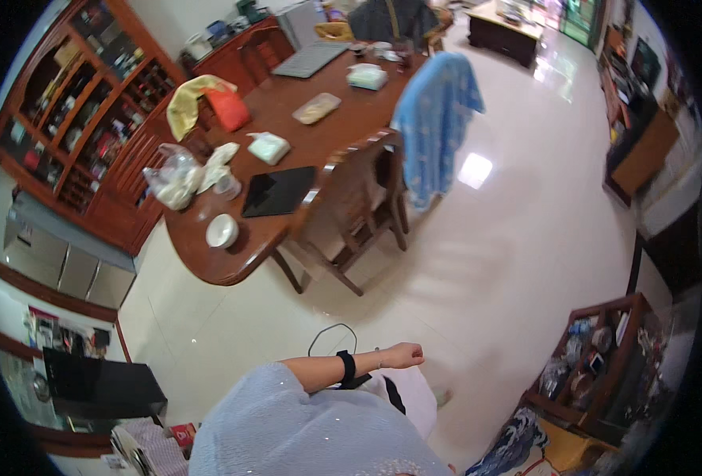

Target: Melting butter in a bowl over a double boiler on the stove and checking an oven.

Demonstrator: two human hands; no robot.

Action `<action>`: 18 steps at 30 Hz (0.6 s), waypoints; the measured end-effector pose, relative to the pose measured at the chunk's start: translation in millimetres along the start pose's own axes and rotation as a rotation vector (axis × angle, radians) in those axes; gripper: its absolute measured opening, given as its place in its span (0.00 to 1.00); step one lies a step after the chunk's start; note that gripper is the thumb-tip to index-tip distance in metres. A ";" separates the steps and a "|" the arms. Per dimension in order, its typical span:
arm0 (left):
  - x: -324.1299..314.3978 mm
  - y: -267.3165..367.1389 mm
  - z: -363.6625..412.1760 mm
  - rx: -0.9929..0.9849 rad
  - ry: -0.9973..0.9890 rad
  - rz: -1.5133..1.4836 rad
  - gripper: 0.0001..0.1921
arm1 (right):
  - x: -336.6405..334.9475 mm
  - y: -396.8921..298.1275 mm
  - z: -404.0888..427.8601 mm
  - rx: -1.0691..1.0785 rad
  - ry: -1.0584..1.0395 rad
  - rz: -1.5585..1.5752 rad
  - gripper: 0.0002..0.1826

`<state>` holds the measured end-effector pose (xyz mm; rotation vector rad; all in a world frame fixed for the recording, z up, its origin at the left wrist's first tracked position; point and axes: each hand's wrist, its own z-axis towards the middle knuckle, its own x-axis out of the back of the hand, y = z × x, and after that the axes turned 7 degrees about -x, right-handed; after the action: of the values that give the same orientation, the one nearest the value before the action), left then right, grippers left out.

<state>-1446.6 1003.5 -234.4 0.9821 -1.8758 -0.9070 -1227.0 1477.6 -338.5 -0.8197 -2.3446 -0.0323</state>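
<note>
My left hand point(404, 355) is held across my front over the floor, its fingers curled in, and I see nothing in it. A black band point(346, 367) is around my left forearm, and a thin bracelet circles the wrist. Below that arm shows white fabric point(419, 395) with a black stripe. A thin dark cord point(333, 326) loops up beyond the forearm. My right hand is out of view. Before me is a wooden dining table point(202, 262) bearing a white bowl point(222, 231), a dark flat tablet-like panel point(279, 190) and a tissue pack point(269, 147).
A wooden chair point(351, 202) stands at the table's near side; a blue cloth point(434, 119) drapes another. Plastic bags point(175, 178) and a lidded food tray point(316, 108) are on the tabletop. A glass-front cabinet point(589, 357) stands right, a tall wooden cabinet point(89, 107) left.
</note>
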 end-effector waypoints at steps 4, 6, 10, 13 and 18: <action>26.9 -53.6 -63.0 0.030 0.122 -0.175 0.17 | 28.0 -17.1 -16.5 0.053 0.078 -0.114 0.21; 38.8 -71.9 -89.7 0.016 0.189 -0.197 0.17 | 42.8 -31.8 -18.9 0.113 0.155 -0.127 0.21; 65.9 -105.8 -151.4 0.055 0.210 -0.331 0.16 | 49.0 -66.2 -24.5 0.321 0.347 -0.076 0.21; 81.2 -151.2 -204.8 0.012 0.298 -0.235 0.15 | 9.4 -97.9 -35.9 0.409 0.549 0.050 0.19; 123.4 -195.1 -319.1 0.112 0.341 -0.389 0.14 | -74.6 -184.5 -137.5 0.468 0.430 -0.079 0.25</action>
<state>-1153.1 740.9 -229.7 1.5040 -1.4847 -0.7966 -1208.7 1257.4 -240.1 -0.4341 -1.8682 0.2713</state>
